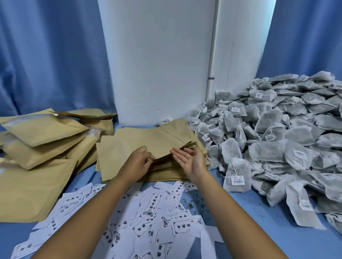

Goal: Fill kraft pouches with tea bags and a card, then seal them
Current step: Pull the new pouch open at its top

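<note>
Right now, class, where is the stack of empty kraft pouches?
In the head view, the stack of empty kraft pouches lies at centre, under both hands, between the filled pouches on the left and the tea bag heap on the right.

**Layout on the tabletop**

Empty pouches lie stacked at centre on the tabletop. Filled pouches pile to their left, tea bags heap to their right. Cards lie scattered in front. A panel stands behind.

Two bare forearms and hands, no sleeves, rings or watch.
</note>
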Tool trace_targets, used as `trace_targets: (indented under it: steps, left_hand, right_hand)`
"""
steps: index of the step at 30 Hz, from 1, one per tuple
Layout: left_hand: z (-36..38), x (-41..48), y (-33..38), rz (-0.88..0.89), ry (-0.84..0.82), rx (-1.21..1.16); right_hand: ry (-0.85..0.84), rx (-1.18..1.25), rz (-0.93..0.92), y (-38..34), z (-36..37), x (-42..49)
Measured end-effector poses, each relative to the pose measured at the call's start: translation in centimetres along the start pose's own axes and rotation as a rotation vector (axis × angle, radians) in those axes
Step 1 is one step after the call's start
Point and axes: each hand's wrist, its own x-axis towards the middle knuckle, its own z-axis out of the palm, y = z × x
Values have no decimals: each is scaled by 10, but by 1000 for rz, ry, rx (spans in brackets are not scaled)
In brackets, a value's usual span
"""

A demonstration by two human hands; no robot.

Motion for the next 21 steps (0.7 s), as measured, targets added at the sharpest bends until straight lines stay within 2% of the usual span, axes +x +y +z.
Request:
trace_targets:
  steps: [2, 4, 7, 9, 11, 13, 14, 18, 21]
  left_hand:
    - [-9, -12, -8, 85, 22, -11]
    - [-19, -23, -11, 211, 23, 30]
    - [-31, -39, -7, 400, -57, 161]
    - [-33, -52, -1, 423, -203, 154]
    - [-29, -62, 4, 373, -376, 93]
    - [-22, -65, 10, 281, -516, 22]
    - [-18, -63, 17, 222, -541, -32]
    - [9, -45, 65, -60, -466, -332]
    - [43, -36, 104, -87, -550, -334]
  right_hand:
    - [90, -11, -36, -4, -6, 5]
    - [152, -147, -56, -12, -12, 9]
    - [70, -376, 55, -29, -19, 6]
    - [31, -672, 109, -38, -23, 0]
    - [58, -896, 85, -41, -28, -4]
    - [68, -919, 78, -40, -33, -10]
    - [42, -895, 92, -39, -37, -14]
    - [-140, -858, 212, -27, -58, -30]
    - [-166, -861, 263, -16, -75, -41]
